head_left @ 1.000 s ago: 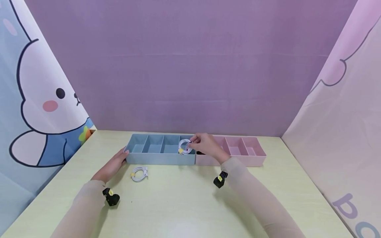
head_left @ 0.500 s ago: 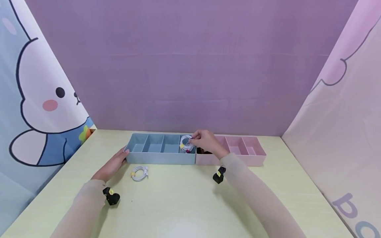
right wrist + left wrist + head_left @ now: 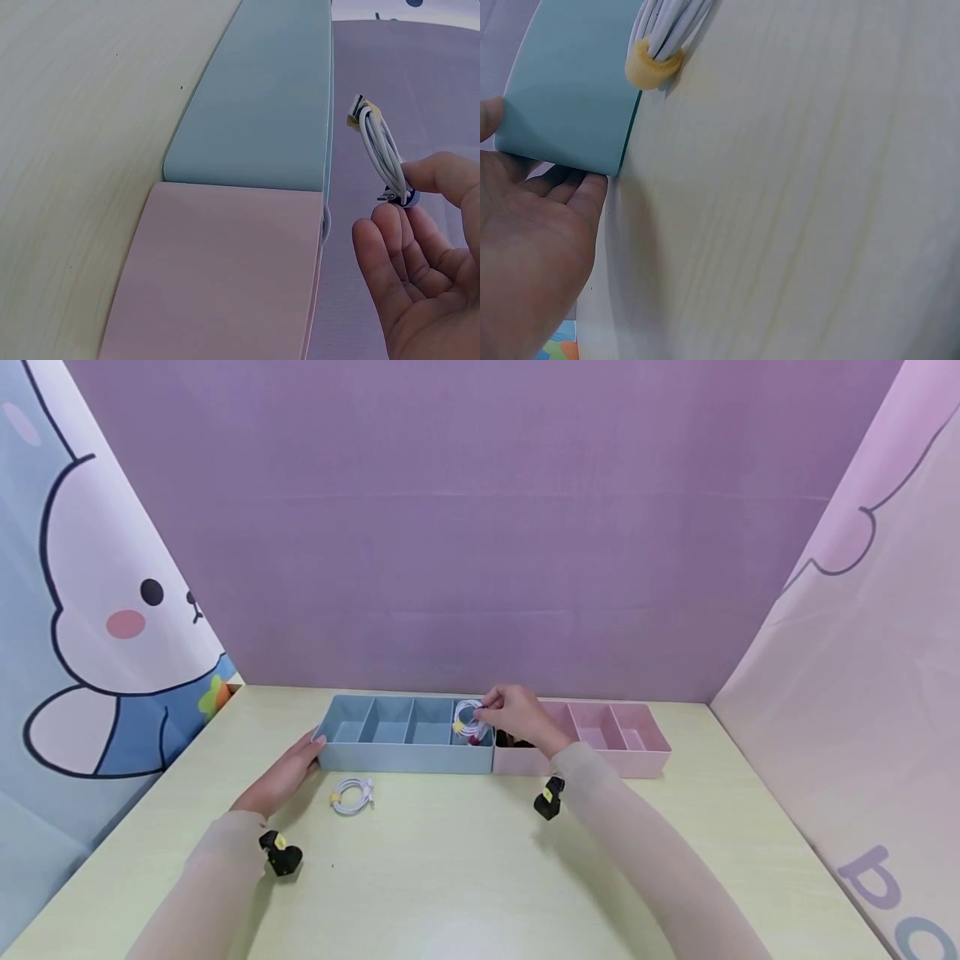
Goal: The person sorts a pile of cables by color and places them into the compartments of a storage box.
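Note:
My right hand [image 3: 508, 713] pinches a coiled white cable [image 3: 468, 722] with a yellow tie, held over the rightmost compartment of the blue divided tray [image 3: 352, 758]. The right wrist view shows the cable [image 3: 381, 154] held between thumb and fingertip [image 3: 424, 172] above the blue tray [image 3: 262, 97], the other fingers straight. My left hand [image 3: 283, 774] rests flat against the tray's left end; in the left wrist view the fingers [image 3: 570, 196] touch the tray's corner [image 3: 570, 90]. A second coiled white cable [image 3: 352, 796] lies on the table in front of the tray, its yellow tie [image 3: 653, 66] visible.
A pink divided tray [image 3: 637, 763] adjoins the blue one on the right, with something dark in its left compartment. The pale wooden table [image 3: 465, 868] is enclosed by a purple backdrop and cartoon-print side curtains.
My right hand has carried the cable slightly up and back over the blue tray's right compartment. The left hand and the cable on the table have not moved.

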`<state>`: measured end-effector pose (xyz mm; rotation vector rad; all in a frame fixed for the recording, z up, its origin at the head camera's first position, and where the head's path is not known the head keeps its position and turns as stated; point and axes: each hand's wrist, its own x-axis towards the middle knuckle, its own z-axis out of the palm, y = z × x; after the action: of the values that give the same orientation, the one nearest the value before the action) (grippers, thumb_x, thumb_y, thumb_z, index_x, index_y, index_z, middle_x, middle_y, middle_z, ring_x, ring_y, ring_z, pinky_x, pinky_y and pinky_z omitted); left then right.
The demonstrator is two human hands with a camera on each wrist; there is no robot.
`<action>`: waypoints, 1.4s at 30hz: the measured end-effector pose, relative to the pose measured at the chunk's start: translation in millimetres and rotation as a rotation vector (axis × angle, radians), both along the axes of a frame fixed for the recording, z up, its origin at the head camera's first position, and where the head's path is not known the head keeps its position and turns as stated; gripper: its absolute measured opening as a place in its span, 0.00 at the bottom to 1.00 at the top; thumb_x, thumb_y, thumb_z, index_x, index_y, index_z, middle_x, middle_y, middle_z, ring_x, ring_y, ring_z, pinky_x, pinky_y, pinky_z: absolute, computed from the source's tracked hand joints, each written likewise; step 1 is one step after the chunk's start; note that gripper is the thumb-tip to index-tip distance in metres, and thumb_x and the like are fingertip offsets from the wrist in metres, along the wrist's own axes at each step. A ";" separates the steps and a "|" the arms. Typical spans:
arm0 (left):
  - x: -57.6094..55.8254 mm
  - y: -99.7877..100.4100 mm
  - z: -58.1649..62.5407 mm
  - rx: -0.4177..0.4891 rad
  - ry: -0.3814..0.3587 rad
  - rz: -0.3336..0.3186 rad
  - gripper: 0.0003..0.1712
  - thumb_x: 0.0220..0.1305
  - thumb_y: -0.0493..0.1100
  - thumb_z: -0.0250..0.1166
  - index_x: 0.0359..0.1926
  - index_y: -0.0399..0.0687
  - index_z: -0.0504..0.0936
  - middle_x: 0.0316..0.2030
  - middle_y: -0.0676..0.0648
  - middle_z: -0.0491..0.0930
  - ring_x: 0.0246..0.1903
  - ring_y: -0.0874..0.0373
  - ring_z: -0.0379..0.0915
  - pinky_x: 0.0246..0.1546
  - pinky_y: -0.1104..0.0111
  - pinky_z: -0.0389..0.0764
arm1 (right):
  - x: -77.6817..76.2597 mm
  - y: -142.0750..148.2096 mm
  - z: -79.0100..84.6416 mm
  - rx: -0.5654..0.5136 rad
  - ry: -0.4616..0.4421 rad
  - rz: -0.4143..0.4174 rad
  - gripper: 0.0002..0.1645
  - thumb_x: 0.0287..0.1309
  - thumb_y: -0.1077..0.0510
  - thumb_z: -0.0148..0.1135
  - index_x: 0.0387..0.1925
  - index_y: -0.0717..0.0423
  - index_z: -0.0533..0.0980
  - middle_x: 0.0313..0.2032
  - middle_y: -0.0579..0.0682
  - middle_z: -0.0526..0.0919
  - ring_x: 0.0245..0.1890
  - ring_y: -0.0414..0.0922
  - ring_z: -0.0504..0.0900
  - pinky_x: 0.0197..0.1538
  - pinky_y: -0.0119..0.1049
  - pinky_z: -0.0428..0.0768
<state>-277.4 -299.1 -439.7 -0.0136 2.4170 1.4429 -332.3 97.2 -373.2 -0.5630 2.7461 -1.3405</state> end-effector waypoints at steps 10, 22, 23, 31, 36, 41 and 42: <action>-2.5 -1.7 -2.2 0.005 0.009 -0.002 0.46 0.75 0.71 0.33 0.79 0.54 0.26 0.79 0.41 0.26 0.76 0.38 0.25 0.73 0.41 0.41 | -2.9 -1.5 2.6 0.027 0.021 -0.005 0.13 0.63 0.53 0.69 0.42 0.58 0.80 0.36 0.50 0.82 0.36 0.46 0.80 0.39 0.36 0.84; 1.5 2.0 2.1 0.020 0.012 -0.009 0.47 0.76 0.70 0.33 0.79 0.52 0.25 0.78 0.40 0.25 0.76 0.38 0.25 0.74 0.42 0.41 | -6.7 -4.8 -2.7 0.026 0.007 -0.037 0.13 0.63 0.53 0.69 0.42 0.58 0.80 0.36 0.50 0.81 0.37 0.47 0.79 0.40 0.38 0.84; 1.9 2.3 2.5 0.021 0.010 -0.008 0.47 0.76 0.70 0.33 0.79 0.52 0.25 0.78 0.40 0.25 0.76 0.38 0.25 0.74 0.42 0.41 | -7.5 -5.5 -2.9 0.029 0.009 -0.038 0.13 0.63 0.53 0.69 0.42 0.58 0.80 0.36 0.50 0.81 0.37 0.47 0.79 0.40 0.38 0.83; 3.4 3.2 3.4 0.019 0.018 -0.009 0.46 0.76 0.69 0.33 0.79 0.51 0.26 0.78 0.39 0.25 0.76 0.38 0.25 0.74 0.42 0.41 | -12.9 -10.2 -2.7 0.069 0.033 -0.066 0.14 0.62 0.53 0.70 0.42 0.60 0.80 0.36 0.51 0.82 0.37 0.47 0.80 0.42 0.39 0.83; 3.1 2.2 3.0 0.014 0.025 -0.011 0.46 0.76 0.70 0.33 0.79 0.51 0.26 0.78 0.39 0.25 0.76 0.38 0.25 0.74 0.42 0.41 | -14.4 -11.4 -3.6 0.068 0.021 -0.077 0.14 0.62 0.54 0.69 0.42 0.60 0.80 0.36 0.51 0.82 0.36 0.47 0.80 0.41 0.40 0.83; 2.6 1.7 2.6 0.027 0.034 -0.017 0.47 0.76 0.69 0.33 0.79 0.51 0.26 0.78 0.39 0.25 0.76 0.38 0.25 0.74 0.43 0.42 | -15.0 -13.6 -4.7 0.046 0.011 -0.090 0.16 0.63 0.52 0.69 0.44 0.59 0.80 0.39 0.51 0.82 0.39 0.47 0.80 0.44 0.42 0.84; 2.5 1.8 2.7 0.028 0.035 -0.018 0.47 0.76 0.70 0.33 0.79 0.51 0.26 0.78 0.39 0.25 0.76 0.38 0.25 0.74 0.43 0.42 | -15.5 -13.8 -5.4 0.044 0.011 -0.092 0.16 0.63 0.52 0.69 0.45 0.59 0.80 0.40 0.51 0.82 0.40 0.47 0.80 0.44 0.42 0.84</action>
<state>-274.8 -297.3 -437.0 0.0395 2.4178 1.4813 -347.8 83.4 -378.6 -0.4490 2.8353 -1.2943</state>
